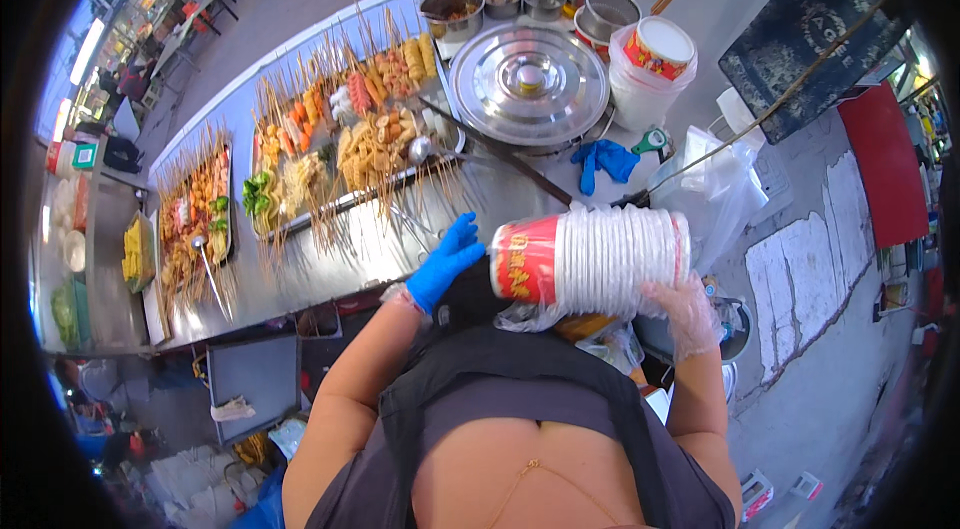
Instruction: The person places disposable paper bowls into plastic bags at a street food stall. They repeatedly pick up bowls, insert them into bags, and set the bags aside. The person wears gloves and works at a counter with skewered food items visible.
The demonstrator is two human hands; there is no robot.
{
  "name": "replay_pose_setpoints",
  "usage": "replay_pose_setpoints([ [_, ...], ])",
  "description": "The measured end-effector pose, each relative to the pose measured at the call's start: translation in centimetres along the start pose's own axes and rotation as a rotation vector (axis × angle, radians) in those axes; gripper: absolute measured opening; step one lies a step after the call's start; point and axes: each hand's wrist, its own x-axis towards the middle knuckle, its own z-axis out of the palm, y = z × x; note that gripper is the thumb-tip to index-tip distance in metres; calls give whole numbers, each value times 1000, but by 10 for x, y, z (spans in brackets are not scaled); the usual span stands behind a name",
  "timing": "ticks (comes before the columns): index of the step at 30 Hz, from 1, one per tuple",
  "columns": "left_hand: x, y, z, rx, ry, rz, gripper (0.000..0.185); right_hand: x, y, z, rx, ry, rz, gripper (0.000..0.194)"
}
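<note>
My right hand (681, 311), in a clear plastic glove, grips the right end of a long stack of paper cups (622, 259). The stack lies sideways in a clear plastic bag in front of my chest, its red printed end to the left. At that red end is my left hand (448, 266), in a blue glove, its fingers partly spread and nothing seen in them. A small gap seems to part it from the bag. Beyond the stack, a crumpled blue glove (606, 163) rests on the metal counter (480, 199).
Skewered food fills a large tray (281, 225) and a smaller tray (231, 221). A lidded round pot (531, 83), seasoning tins (450, 11) and a bagged cup stack (651, 75) stand behind. A dark-handled ladle (510, 158) crosses the counter; clear plastic bags (716, 176) hang at right.
</note>
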Motion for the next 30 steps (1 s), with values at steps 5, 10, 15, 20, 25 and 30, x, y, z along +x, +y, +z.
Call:
replay_pose_setpoints([
  [5, -76, 19, 34, -525, -89, 6, 76, -17, -3, 32, 315, -140, 65, 66],
  [10, -146, 29, -37, -552, 37, 135, 92, -15, 7, 105, 194, -454, 54, 54],
  [15, -257, -14, -114, -763, 347, 266, 90, -40, 16, 222, -37, -737, 174, 59],
  [20, -420, -68, -186, -701, 669, 552, 88, -91, 53, 395, -92, -1170, 86, 43],
  [25, -569, -90, -240, -659, 912, 706, 86, -160, 118, 546, -246, -1423, -52, 43],
  [30, -660, -87, -280, -677, 1196, 585, 80, -205, 130, 641, -128, -1541, 30, 58],
])
